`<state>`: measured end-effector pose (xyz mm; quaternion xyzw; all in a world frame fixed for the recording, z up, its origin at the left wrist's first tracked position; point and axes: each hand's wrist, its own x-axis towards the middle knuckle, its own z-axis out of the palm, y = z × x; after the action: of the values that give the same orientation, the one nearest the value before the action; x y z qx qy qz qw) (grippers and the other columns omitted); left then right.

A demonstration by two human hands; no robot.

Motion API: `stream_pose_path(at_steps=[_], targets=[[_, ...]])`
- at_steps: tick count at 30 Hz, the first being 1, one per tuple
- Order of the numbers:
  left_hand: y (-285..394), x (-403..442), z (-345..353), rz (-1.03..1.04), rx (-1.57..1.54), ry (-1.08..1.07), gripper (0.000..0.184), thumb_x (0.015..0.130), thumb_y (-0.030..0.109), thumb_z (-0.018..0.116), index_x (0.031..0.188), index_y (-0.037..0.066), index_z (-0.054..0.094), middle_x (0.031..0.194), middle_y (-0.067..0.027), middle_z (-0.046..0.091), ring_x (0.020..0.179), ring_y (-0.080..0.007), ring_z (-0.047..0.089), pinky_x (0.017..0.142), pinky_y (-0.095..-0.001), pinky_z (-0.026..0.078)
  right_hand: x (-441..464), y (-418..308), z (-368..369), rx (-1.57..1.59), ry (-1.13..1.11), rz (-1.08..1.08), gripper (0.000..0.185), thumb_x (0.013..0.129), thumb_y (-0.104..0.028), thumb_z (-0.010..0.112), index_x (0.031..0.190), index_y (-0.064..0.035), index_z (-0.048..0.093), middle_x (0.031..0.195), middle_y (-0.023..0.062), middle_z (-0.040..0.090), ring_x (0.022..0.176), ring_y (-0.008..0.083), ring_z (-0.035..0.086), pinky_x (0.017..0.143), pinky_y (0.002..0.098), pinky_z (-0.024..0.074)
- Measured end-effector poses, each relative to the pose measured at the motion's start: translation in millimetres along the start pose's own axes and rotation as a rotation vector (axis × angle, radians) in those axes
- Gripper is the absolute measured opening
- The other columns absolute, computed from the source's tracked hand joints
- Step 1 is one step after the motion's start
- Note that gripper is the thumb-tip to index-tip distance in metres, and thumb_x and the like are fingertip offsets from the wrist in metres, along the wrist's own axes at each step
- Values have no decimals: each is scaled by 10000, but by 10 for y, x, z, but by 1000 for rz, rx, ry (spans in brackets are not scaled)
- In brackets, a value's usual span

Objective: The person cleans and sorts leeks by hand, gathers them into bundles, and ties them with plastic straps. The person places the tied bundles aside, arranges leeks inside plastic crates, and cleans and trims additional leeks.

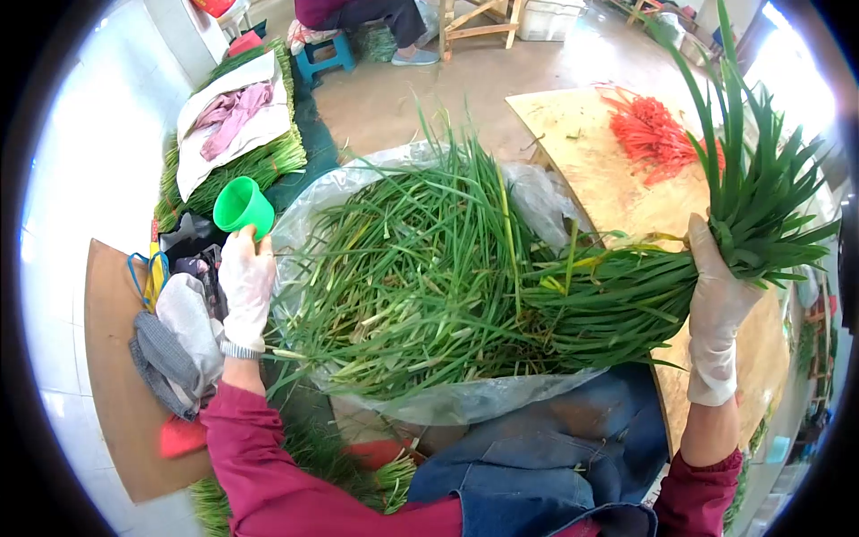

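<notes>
My left hand (244,291), in a thin whitish glove, grips a small green plastic cup (240,208) over the left side. The cup is tilted with its mouth up and to the left. At the right, my gloved right hand (718,300) is wrapped round a thick bunch of chives (756,192). Its leafy green ends fan out above the hand, and the rest stretches left over the heap. Between my hands lies a loose heap of chives (420,268), mixed with pale and yellowed stalks, on a clear plastic sheet (479,403).
A wooden board (573,134) on the right bears a pile of red ties (651,134). Back left, stacked chive bundles (286,152) lie partly under a white sheet with a pink cloth (233,112). Grey cloths (183,331) lie at left. Another person (376,13) sits beyond, near a blue stool (325,58).
</notes>
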<state>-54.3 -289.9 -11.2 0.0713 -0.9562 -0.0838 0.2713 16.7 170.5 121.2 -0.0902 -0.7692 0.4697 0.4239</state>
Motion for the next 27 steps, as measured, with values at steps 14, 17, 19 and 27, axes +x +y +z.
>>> stream_pose_path(at_steps=[14, 17, 19, 27], targets=[[-211, -833, -155, -6, 264, -478, 83, 667, 132, 554, 614, 71, 573, 677, -165, 610, 692, -336, 613, 646, -415, 488, -27, 13, -88, 135, -17, -63, 194, 724, -4, 724, 886, -11, 616, 855, 3, 629, 749, 78, 560, 704, 232, 456], [5, -636, -474, 131, 308, -359, 27, 659, 80, 542, 669, 63, 560, 656, -138, 597, 651, -332, 596, 606, -411, 477, -45, 48, -131, 105, -50, -42, 178, 730, -5, 715, 881, -6, 621, 845, 3, 632, 751, 76, 562, 701, 233, 456], [202, -587, -645, 191, 389, -315, 56, 660, 60, 545, 713, 45, 551, 721, -151, 602, 701, -328, 598, 631, -403, 479, -48, 20, -89, 103, -47, -80, 168, 739, 1, 706, 885, -6, 623, 841, 8, 637, 747, 75, 564, 698, 231, 458], [1634, -536, -11, 610, -301, -400, 361, 698, 195, 678, 1029, 67, 609, 1134, -197, 549, 1043, -348, 528, 898, -444, 426, -64, 5, -41, 126, -114, -108, 151, 759, 9, 683, 895, 9, 618, 824, 16, 636, 727, 76, 559, 675, 234, 458]])
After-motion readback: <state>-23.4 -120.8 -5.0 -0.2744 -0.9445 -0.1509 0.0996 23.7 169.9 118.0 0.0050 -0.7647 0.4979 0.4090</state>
